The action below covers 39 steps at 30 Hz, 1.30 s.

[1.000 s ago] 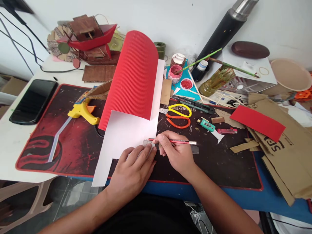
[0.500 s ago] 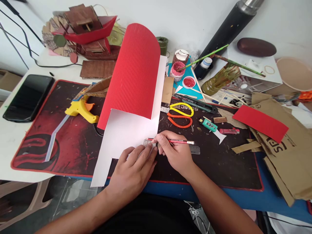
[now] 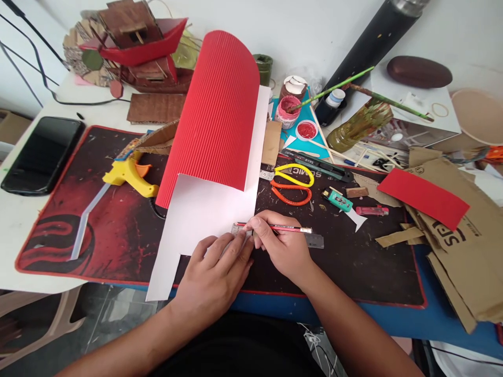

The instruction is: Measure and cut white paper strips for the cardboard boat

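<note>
A sheet of red corrugated paper [image 3: 214, 115] curls over, its white underside [image 3: 204, 220] lying flat on the dark red desk mat [image 3: 118, 230]. My left hand [image 3: 214, 280] presses flat, fingers stretched, on a clear ruler [image 3: 316, 241] at the sheet's lower right corner. My right hand [image 3: 285, 248] pinches a red pencil [image 3: 291, 229], its tip at the ruler's edge on the white paper.
A yellow glue gun [image 3: 128, 175], yellow and orange scissors [image 3: 293, 186], a green cutter [image 3: 338, 200] and a phone [image 3: 41, 154] lie about. Paint pots [image 3: 288, 110], brushes, a black flask [image 3: 365, 50], cardboard pieces [image 3: 459, 246] with a red strip [image 3: 424, 196], and a model boat [image 3: 133, 50] stand behind.
Both hands hold the same pose on ruler and pencil. The view has tilted down slightly, so everything on the table sits a little higher in the picture.
</note>
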Tool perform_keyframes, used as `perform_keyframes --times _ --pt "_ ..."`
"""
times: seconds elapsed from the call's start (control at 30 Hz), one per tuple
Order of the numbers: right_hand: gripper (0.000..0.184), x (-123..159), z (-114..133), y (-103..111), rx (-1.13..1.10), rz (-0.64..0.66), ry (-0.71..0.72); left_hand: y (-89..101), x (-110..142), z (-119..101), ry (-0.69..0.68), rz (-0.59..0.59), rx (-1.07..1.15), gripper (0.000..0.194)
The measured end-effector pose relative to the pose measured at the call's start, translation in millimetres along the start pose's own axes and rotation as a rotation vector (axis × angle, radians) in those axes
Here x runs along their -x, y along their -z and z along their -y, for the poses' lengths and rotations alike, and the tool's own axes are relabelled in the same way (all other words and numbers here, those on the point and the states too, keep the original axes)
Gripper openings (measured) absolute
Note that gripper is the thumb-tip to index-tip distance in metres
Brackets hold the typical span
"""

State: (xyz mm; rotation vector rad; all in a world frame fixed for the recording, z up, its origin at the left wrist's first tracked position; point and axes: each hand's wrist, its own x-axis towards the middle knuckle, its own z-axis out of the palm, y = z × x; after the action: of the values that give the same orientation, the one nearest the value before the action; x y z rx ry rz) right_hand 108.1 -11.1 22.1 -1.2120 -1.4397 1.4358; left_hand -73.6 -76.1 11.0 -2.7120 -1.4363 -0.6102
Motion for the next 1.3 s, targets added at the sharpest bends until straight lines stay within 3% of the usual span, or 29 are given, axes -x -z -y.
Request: perform_keyframes --times 0.7,1.3 --pt "0.045 0.0 -0.3 1.6 0.050 0.009 -0.002 0.5 -1.7 -0.7 0.005 -0.008 0.005 0.031" --pt "0.030 -0.2 -0.1 -0.2 -0.001 -0.012 0.012 -0.1 -0.3 -0.1 0.006 0.000 0.022 0.033"
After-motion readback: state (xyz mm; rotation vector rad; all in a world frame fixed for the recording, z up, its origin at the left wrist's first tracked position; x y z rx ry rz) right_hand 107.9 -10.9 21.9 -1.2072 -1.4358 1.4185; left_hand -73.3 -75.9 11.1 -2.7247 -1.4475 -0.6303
